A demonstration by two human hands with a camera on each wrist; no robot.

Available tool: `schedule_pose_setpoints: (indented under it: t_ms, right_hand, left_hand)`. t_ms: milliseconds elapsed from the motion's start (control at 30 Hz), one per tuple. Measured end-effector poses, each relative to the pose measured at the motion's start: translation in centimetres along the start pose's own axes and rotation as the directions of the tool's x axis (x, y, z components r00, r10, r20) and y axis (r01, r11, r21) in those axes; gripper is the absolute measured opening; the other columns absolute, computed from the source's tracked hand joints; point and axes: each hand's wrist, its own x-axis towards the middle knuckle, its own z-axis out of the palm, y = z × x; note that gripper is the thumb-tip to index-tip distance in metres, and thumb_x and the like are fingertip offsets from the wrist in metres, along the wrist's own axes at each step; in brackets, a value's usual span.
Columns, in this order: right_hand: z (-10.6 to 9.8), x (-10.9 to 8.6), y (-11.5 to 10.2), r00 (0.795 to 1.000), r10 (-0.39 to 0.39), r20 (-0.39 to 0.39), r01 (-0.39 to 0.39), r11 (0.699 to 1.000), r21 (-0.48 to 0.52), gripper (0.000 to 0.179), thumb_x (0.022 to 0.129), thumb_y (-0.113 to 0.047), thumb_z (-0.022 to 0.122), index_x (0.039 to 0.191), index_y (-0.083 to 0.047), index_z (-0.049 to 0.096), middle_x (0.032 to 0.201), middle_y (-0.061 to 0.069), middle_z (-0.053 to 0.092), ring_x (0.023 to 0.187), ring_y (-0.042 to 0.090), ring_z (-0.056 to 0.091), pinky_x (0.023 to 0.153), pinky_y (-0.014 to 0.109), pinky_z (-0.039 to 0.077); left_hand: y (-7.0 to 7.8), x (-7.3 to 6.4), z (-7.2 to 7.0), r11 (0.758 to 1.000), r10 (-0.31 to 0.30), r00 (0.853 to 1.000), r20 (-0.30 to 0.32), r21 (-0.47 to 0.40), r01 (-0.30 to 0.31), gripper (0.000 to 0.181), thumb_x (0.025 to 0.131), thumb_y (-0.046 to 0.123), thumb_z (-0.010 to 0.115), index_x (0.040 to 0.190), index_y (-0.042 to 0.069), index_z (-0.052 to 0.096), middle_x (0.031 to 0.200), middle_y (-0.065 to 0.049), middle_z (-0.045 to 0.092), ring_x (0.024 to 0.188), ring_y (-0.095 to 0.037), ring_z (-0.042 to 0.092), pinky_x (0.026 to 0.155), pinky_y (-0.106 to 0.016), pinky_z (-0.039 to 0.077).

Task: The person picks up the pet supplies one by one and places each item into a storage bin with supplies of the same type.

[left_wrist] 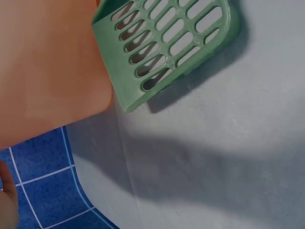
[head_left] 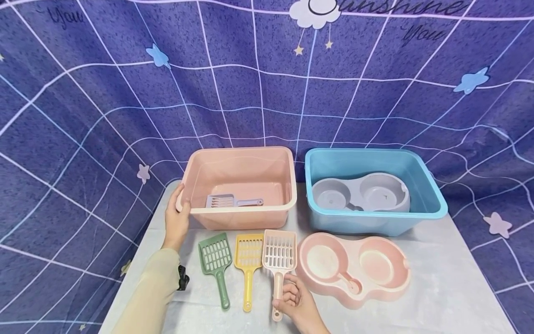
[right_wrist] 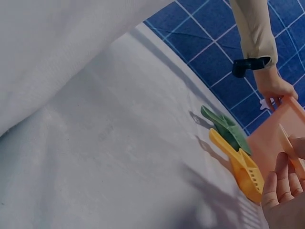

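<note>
In the head view my left hand grips the left rim of a pink litter box, thumb at the front corner. A lilac litter scoop lies inside that box. My right hand holds a pale pink litter scoop by its handle, its slotted head up against the box's front right. To its left are a yellow litter scoop and a green litter scoop. The right wrist view shows my right hand around the handle, with the scoop's head out of sight.
A blue litter box stands at the right, holding a grey double pet bowl. In front of it sits a pink double pet bowl, close beside the pale pink scoop. A purple patterned curtain hangs behind the white table.
</note>
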Motion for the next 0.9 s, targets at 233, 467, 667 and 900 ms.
schedule_pose_setpoints:
  t_ms: [233, 467, 667, 900]
  right_hand:
    - [-0.3, -0.4, -0.7, 1.0, -0.023, 0.017, 0.024, 0.999, -0.048, 0.075, 0.074, -0.002, 0.074, 0.132, 0.01, 0.029, 0.093, 0.007, 0.059, 0.074, 0.006, 0.056, 0.062, 0.013, 0.046]
    - [-0.4, -1.0, -1.9, 0.998, -0.066, 0.023, 0.068, 0.995, -0.072, 0.072, 0.074, -0.001, 0.074, 0.131, 0.009, 0.031, 0.094, 0.009, 0.058, 0.075, 0.006, 0.056, 0.066, 0.015, 0.048]
    - [-0.5, -1.6, -2.8, 0.998, -0.068, -0.005, 0.066, 0.989, -0.132, 0.071, 0.074, -0.001, 0.074, 0.131, 0.007, 0.034, 0.096, 0.011, 0.057, 0.076, 0.006, 0.055, 0.069, 0.018, 0.048]
    - [-0.6, -1.9, -4.0, 0.996, -0.088, -0.022, 0.083, 0.982, -0.17, 0.069, 0.074, -0.001, 0.075, 0.131, 0.005, 0.036, 0.097, 0.013, 0.057, 0.077, 0.007, 0.055, 0.071, 0.021, 0.049]
  left_hand:
    - [-0.3, 0.1, 0.1, 0.998, -0.026, 1.0, 0.017, -0.051, 0.027, 0.045, 0.093, 0.004, 0.045, 0.138, 0.001, 0.04, 0.147, -0.014, 0.032, 0.136, -0.026, 0.026, 0.111, -0.031, 0.022]
    - [-2.5, 0.9, 0.1, 0.998, -0.033, 0.999, -0.01, -0.058, 0.032, 0.044, 0.094, 0.006, 0.047, 0.138, 0.009, 0.043, 0.147, -0.005, 0.034, 0.135, -0.018, 0.027, 0.11, -0.026, 0.022]
    - [-2.7, 0.9, 0.2, 0.998, -0.025, 1.0, -0.01, -0.061, 0.025, 0.044, 0.094, 0.004, 0.047, 0.138, 0.008, 0.044, 0.147, -0.006, 0.035, 0.135, -0.019, 0.028, 0.11, -0.026, 0.023]
    - [-0.5, 0.3, 0.2, 0.995, -0.026, 1.0, 0.017, -0.093, 0.027, 0.046, 0.092, -0.001, 0.045, 0.137, -0.001, 0.04, 0.147, -0.015, 0.032, 0.135, -0.027, 0.027, 0.11, -0.029, 0.023]
